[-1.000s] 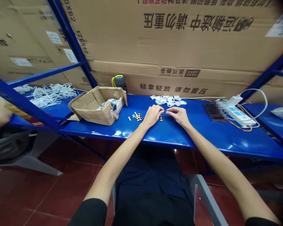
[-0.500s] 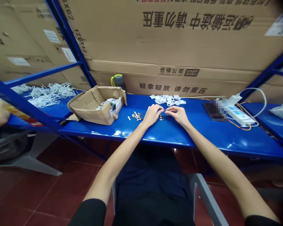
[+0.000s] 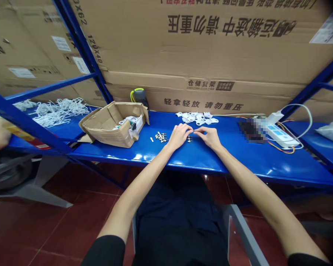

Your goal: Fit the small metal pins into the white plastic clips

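Metal fittings (image 3: 161, 137) lie on the surface (image 3: 238, 160) beside the left hand (image 3: 179, 136); the right hand (image 3: 210, 137) meets it, grips together, anything clamped too small to tell.

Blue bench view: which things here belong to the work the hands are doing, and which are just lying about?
Probably in the work:
left hand, right hand, small metal fittings, white plastic pieces

Probably just lying about:
water bottle, power strip, cardboard box, white wire tangle
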{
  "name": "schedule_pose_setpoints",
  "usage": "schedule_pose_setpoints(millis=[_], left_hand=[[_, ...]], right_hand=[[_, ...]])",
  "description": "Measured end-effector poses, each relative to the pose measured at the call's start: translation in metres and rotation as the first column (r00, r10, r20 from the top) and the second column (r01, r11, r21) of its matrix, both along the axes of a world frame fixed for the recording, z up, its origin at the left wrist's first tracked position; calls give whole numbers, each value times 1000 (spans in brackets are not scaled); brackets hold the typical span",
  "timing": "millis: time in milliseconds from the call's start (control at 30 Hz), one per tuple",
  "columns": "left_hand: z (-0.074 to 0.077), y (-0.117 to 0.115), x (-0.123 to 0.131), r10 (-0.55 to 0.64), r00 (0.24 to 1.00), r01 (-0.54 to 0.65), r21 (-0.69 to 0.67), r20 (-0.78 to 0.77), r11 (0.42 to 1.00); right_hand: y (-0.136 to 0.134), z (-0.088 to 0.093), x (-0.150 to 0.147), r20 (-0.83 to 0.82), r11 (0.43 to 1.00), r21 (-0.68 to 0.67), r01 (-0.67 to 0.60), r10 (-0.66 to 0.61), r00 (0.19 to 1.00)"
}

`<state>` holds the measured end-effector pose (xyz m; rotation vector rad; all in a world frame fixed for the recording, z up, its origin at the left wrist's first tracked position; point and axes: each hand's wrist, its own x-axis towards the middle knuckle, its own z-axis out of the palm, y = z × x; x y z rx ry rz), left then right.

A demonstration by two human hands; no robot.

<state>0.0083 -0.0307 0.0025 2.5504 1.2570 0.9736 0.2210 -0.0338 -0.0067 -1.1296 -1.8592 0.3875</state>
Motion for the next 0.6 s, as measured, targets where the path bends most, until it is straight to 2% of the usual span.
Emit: schedule_pose_setpoints(millis=[133,267,467,600], left_hand=[[-2,2,0,-7,1000,7,-11,-7,1000],[-3,4,-1,-14,1000,15,-51,8,999],[-1,3,-1,65,997,-62,-68,34,996],[0,2,-1,68,997,-65,-60,41,996]], right_hand=[[-1,1,-1,56,1000,-10,-14,15,998],[-1,2,1,42,999,-25,-26,28,999],[-1,3,3,-77,995,-94,-29,22,997],[2,2,3,-217,981,-170,-88,50,975]])
